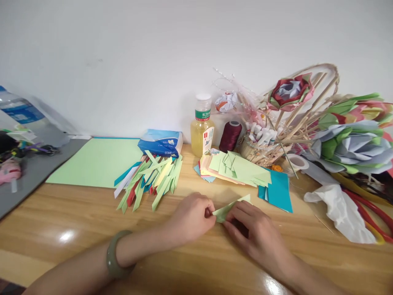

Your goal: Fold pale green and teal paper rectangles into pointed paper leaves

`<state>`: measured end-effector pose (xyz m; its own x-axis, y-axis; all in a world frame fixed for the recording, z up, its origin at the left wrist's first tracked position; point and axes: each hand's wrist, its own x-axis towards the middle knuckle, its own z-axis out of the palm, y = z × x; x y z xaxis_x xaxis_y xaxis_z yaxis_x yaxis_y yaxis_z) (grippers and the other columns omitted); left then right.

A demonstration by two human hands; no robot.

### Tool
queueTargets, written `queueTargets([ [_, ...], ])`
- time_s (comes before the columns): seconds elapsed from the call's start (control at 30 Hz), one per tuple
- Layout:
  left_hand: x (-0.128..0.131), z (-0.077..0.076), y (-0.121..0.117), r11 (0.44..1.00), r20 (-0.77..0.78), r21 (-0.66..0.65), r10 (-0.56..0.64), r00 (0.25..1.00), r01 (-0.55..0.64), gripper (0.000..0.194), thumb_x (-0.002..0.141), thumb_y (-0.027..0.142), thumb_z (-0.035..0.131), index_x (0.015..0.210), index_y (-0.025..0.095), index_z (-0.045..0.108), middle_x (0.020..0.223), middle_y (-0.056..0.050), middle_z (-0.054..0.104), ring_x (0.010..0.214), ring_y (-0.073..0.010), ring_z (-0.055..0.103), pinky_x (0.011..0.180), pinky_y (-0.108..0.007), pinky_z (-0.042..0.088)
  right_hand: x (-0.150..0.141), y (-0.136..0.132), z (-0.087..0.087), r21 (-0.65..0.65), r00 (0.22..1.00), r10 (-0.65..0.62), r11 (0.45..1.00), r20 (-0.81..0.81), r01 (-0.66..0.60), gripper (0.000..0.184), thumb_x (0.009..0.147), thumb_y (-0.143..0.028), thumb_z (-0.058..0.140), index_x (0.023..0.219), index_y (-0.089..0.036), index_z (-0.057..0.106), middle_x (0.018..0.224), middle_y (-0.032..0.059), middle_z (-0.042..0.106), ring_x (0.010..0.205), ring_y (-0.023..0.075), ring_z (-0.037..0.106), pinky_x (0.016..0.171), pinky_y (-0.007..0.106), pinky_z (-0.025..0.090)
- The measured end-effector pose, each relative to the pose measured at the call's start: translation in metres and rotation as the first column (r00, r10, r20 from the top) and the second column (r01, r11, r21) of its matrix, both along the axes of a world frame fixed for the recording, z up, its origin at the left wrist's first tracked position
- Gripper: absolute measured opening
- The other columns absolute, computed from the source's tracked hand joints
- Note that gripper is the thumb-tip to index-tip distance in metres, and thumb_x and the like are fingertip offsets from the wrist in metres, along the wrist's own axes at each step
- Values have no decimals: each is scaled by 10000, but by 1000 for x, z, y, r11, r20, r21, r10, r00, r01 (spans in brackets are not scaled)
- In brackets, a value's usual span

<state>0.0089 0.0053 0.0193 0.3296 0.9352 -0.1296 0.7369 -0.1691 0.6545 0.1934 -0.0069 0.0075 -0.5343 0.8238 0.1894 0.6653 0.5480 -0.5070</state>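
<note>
Clearly, both hands are on 1 piece of folded green paper (226,212): the left hand (193,216) pinches its left tip, and the right hand (258,227) has thumb and fingers closed on its right part. The paper is at the front of the wooden table (92,217), nearer than the pile of cut paper (245,166); whether it touches the tabletop, I cannot tell. Coloured strips (162,184) lie to the left.

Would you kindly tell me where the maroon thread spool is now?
In the head view, right of centre, the spool sits right of the white-capped bottle, behind the green paper pieces.
</note>
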Motion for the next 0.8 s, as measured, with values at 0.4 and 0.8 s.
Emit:
queueTargets([
  [0.4,0,-3,1,1000,7,-6,-2,1000,2,144,690,84,557,584,181,556,659,6,587,686,-150,530,609,-244,380,-3,-1,-6,18,997,-74,997,4,74,153,804,-119,479,684,-212,489,640,-1,525,620,169,488,559,282,362],
  [0.8,1,-4,-3,999,-29,35,-31,999,32,137,732,118,580,640,187,505,685,0,569,760,-178,521,637,-268,373,-4,0,-12,73,997,-79,994,-23,80,153,805,-127,471,677,-211,461,632,4,507,600,165,473,548,281,355],
])
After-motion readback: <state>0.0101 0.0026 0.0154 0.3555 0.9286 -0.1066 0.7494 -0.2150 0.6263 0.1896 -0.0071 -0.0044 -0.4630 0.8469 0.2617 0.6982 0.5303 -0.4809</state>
